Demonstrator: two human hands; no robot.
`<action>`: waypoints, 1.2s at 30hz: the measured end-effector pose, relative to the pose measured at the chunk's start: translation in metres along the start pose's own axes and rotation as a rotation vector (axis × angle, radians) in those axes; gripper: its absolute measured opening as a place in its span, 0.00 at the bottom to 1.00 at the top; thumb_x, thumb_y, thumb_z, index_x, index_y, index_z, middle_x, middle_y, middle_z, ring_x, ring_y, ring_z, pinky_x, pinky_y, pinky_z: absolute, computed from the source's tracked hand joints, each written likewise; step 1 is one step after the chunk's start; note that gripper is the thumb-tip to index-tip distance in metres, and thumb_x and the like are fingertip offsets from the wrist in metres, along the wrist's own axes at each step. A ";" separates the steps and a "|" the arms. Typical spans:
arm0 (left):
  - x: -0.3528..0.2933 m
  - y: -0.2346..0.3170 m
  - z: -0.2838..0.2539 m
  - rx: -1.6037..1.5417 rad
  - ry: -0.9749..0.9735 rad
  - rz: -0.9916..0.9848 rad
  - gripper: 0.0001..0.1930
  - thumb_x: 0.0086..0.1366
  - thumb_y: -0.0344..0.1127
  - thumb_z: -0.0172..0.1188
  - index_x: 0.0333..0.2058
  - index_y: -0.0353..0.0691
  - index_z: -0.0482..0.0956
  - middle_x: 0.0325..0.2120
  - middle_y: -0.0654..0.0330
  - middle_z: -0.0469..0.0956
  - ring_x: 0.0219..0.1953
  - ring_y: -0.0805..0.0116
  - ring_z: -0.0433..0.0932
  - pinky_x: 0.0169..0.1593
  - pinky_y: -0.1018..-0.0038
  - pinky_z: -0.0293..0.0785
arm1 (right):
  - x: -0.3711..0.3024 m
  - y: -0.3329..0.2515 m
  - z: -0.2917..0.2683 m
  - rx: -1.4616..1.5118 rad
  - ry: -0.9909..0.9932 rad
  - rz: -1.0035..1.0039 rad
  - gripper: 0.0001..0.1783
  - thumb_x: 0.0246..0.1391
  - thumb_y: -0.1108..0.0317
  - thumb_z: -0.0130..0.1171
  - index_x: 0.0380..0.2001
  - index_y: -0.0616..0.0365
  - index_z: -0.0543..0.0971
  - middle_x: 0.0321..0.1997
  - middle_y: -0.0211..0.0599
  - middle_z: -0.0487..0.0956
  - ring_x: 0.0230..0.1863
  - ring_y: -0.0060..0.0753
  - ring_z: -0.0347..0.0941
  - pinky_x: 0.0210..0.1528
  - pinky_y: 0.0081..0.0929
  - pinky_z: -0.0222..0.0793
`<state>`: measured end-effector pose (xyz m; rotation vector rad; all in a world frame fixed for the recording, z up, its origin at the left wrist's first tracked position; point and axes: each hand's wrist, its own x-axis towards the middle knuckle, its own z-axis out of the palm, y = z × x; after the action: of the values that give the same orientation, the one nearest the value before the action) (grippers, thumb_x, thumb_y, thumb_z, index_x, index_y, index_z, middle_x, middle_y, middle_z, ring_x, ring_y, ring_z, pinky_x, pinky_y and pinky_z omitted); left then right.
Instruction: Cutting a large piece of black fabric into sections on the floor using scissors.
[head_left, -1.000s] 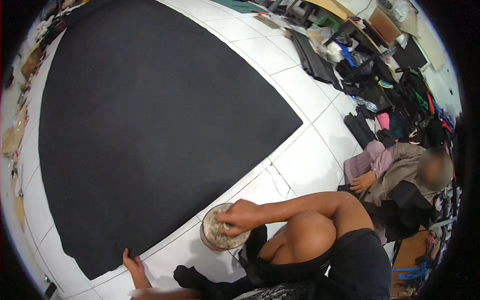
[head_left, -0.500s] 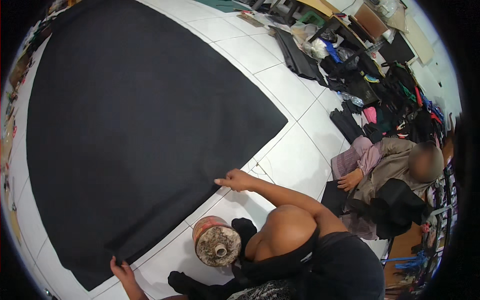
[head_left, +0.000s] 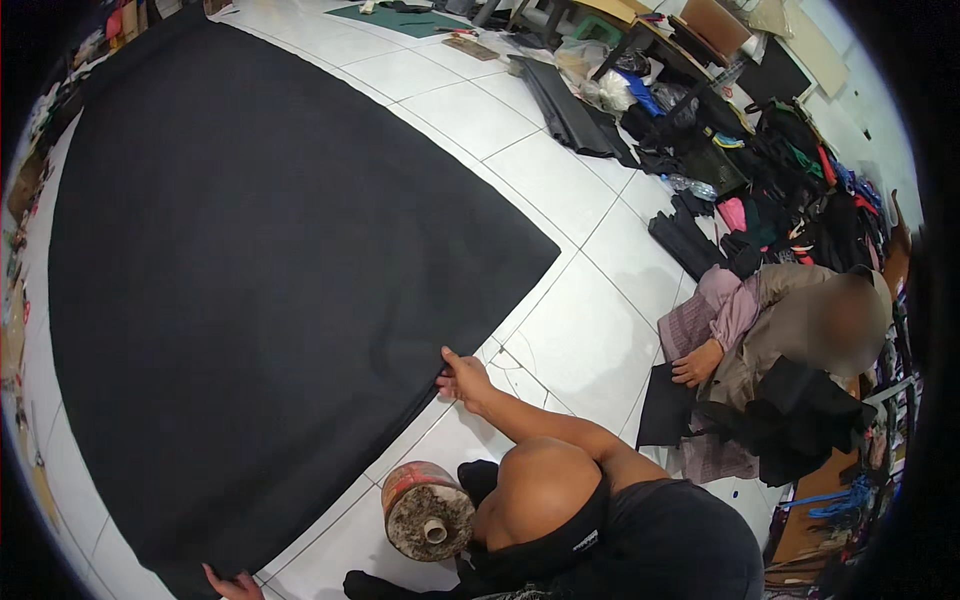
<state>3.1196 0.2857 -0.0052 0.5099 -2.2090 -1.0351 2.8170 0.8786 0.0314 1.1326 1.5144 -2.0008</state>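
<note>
A large sheet of black fabric (head_left: pixel 270 270) is spread over the floor on the left and ahead of me. My right hand (head_left: pixel 464 380) grips its near edge close to the right corner, thumb on top and fingers curled underneath. Down at the lower rim of the picture, my left hand (head_left: pixel 232 584) holds the same edge near its left end; part of that hand is cut off. Between my hands and close to my bent knee stands a round, red-sided weight (head_left: pixel 428 510) with a rough grey top and a short pipe stub in its middle.
At the right a person (head_left: pixel 790 330) sits on the white tiles (head_left: pixel 590 290) with black cloth in the lap. Behind lie folded black sheets (head_left: pixel 570 110) and a heap of bags and cloth (head_left: pixel 780 190). A green mat (head_left: pixel 400 20) lies at the far side.
My right hand has closed round the fabric edge, where before it pointed over it. My left hand has moved lower in the picture. My view has shifted slightly.
</note>
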 end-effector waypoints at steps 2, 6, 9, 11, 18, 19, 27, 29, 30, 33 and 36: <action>0.003 0.027 0.034 -0.829 0.248 -1.023 0.31 0.67 0.53 0.46 0.50 0.24 0.72 0.44 0.51 0.76 0.41 0.54 0.75 0.49 0.63 0.71 | 0.003 -0.012 -0.009 0.072 0.214 -0.245 0.35 0.50 0.45 0.65 0.44 0.68 0.68 0.38 0.41 0.72 0.31 0.33 0.74 0.20 0.26 0.72; -0.022 0.019 0.022 -0.535 0.082 -0.786 0.21 0.64 0.31 0.51 0.50 0.17 0.67 0.43 0.45 0.74 0.42 0.61 0.72 0.49 0.69 0.70 | 0.014 -0.031 -0.013 -0.061 0.262 -0.344 0.28 0.55 0.55 0.62 0.45 0.69 0.67 0.35 0.42 0.74 0.27 0.33 0.73 0.18 0.26 0.69; -0.032 0.010 0.033 -0.420 -0.116 -0.617 0.24 0.62 0.26 0.51 0.53 0.15 0.61 0.41 0.43 0.72 0.41 0.61 0.70 0.49 0.69 0.69 | 0.025 -0.043 -0.032 -0.104 0.355 -0.323 0.24 0.57 0.58 0.60 0.44 0.68 0.68 0.32 0.41 0.75 0.25 0.33 0.72 0.18 0.28 0.70; -0.038 -0.011 0.029 -0.346 -0.172 -0.562 0.26 0.62 0.28 0.52 0.55 0.15 0.59 0.41 0.44 0.71 0.40 0.61 0.70 0.49 0.69 0.69 | 0.041 -0.046 -0.047 -0.133 0.341 -0.315 0.22 0.57 0.57 0.59 0.43 0.67 0.69 0.32 0.42 0.74 0.26 0.34 0.72 0.19 0.29 0.71; -0.033 -0.039 0.011 -0.426 -0.143 -0.647 0.30 0.63 0.33 0.53 0.57 0.16 0.57 0.45 0.43 0.69 0.44 0.59 0.69 0.52 0.68 0.67 | 0.052 -0.030 -0.061 -0.239 0.084 -0.134 0.21 0.58 0.59 0.59 0.42 0.67 0.68 0.29 0.45 0.74 0.20 0.34 0.72 0.17 0.28 0.70; -0.029 -0.036 0.011 -0.486 -0.082 -0.818 0.30 0.64 0.35 0.53 0.57 0.16 0.57 0.46 0.43 0.69 0.45 0.59 0.69 0.53 0.67 0.67 | 0.047 -0.027 -0.059 -0.219 0.105 -0.142 0.19 0.59 0.61 0.59 0.40 0.68 0.68 0.26 0.46 0.74 0.18 0.34 0.74 0.17 0.28 0.71; -0.040 -0.046 -0.013 -0.206 -0.274 -0.482 0.25 0.67 0.34 0.51 0.57 0.20 0.61 0.48 0.46 0.71 0.46 0.60 0.70 0.52 0.69 0.67 | 0.045 -0.021 -0.032 -0.326 0.212 -0.262 0.20 0.60 0.59 0.57 0.38 0.69 0.69 0.26 0.46 0.76 0.20 0.33 0.76 0.15 0.26 0.71; -0.036 -0.036 -0.003 -0.192 -0.297 -0.505 0.25 0.68 0.36 0.51 0.57 0.21 0.62 0.48 0.47 0.72 0.46 0.59 0.70 0.51 0.69 0.67 | 0.042 -0.023 -0.032 -0.328 0.256 -0.275 0.21 0.60 0.58 0.56 0.38 0.70 0.69 0.26 0.46 0.76 0.19 0.33 0.77 0.15 0.26 0.71; -0.024 -0.010 0.031 -0.391 -0.115 -0.860 0.26 0.67 0.38 0.52 0.56 0.22 0.63 0.48 0.49 0.72 0.46 0.58 0.71 0.50 0.69 0.68 | 0.041 -0.027 -0.052 -0.337 0.297 -0.293 0.21 0.60 0.58 0.55 0.38 0.71 0.69 0.26 0.46 0.76 0.19 0.33 0.76 0.15 0.27 0.71; -0.009 0.020 0.033 -0.576 0.113 -1.202 0.26 0.67 0.41 0.53 0.54 0.23 0.66 0.47 0.51 0.73 0.45 0.59 0.72 0.48 0.70 0.69 | 0.039 -0.028 -0.052 -0.369 0.296 -0.289 0.22 0.61 0.58 0.54 0.40 0.73 0.69 0.26 0.46 0.76 0.18 0.33 0.76 0.15 0.28 0.71; -0.012 0.006 0.020 -0.560 0.121 -1.226 0.23 0.67 0.41 0.53 0.50 0.24 0.70 0.44 0.53 0.73 0.43 0.62 0.72 0.46 0.71 0.69 | 0.043 -0.027 -0.045 -0.395 0.273 -0.257 0.23 0.61 0.58 0.54 0.41 0.74 0.69 0.26 0.47 0.76 0.18 0.34 0.76 0.16 0.28 0.71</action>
<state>3.1141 0.3074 -0.0150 1.6550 -1.2396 -2.0271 2.7887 0.9358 0.0103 1.1190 2.1747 -1.6290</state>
